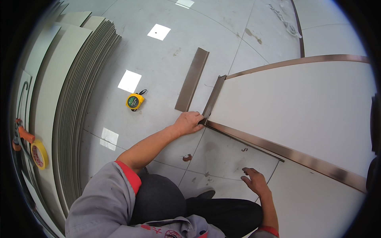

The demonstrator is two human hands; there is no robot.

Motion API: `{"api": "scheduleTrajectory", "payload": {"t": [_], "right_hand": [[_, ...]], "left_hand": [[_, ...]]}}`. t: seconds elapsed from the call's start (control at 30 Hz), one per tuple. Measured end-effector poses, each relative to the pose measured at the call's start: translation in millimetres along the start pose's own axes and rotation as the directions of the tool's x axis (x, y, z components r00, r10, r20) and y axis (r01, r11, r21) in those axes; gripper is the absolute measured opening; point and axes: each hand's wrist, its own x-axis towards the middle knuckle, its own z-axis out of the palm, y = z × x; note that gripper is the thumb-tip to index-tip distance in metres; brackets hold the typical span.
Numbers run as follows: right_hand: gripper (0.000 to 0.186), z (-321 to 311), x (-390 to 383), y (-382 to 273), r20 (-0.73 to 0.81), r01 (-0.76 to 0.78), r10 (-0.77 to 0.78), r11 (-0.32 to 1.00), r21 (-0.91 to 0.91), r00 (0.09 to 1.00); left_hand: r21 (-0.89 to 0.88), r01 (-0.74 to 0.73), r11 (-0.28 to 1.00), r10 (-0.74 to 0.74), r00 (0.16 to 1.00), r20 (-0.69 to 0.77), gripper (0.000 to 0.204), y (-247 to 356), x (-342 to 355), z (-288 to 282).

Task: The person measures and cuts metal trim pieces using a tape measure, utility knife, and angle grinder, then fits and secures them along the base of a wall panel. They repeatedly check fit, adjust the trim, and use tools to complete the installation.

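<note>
My left hand is closed on the near end of a short brown trim strip, at the corner of a large white panel. The strip lies along the panel's short left end. A bronze-coloured metal edging runs down the panel's near long side, with a thin dark strip beside it at floor level. My right hand hovers near the floor below that edging, empty, thumb and fingers apart. Another flat brown strip lies loose on the floor, just beyond my left hand.
A yellow tape measure rests on the glossy tiled floor. Tall stacked boards stand at the left, with a roll of yellow tape and an orange-handled tool by them. Another pale panel lies at lower right.
</note>
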Motion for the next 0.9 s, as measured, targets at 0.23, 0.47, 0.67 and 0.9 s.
{"api": "scheduleTrajectory", "payload": {"t": [0.23,0.47,0.67,0.9], "right_hand": [[0.037,0,-3,0,-0.012,0.009,-0.01,1.0,-0.009,1.0],[0.036,-1,-7,-1,-0.028,0.007,-0.007,1.0,-0.004,1.0],[0.037,-1,8,-6,0.008,0.113,-0.112,0.989,-0.097,0.994],[0.038,-6,41,-30,0.009,0.223,-0.224,0.965,-0.142,0.975]], "left_hand": [[0.014,-0.009,1.0,0.009,1.0,0.017,0.027,-1,0,2],[0.002,-0.015,1.0,0.015,1.0,0.021,0.024,0,0,-2],[-0.015,-0.013,1.0,0.013,1.0,-0.01,0.027,2,-3,-6],[-0.036,0.043,0.998,-0.044,0.998,-0.038,0.034,5,-5,-3]]}}
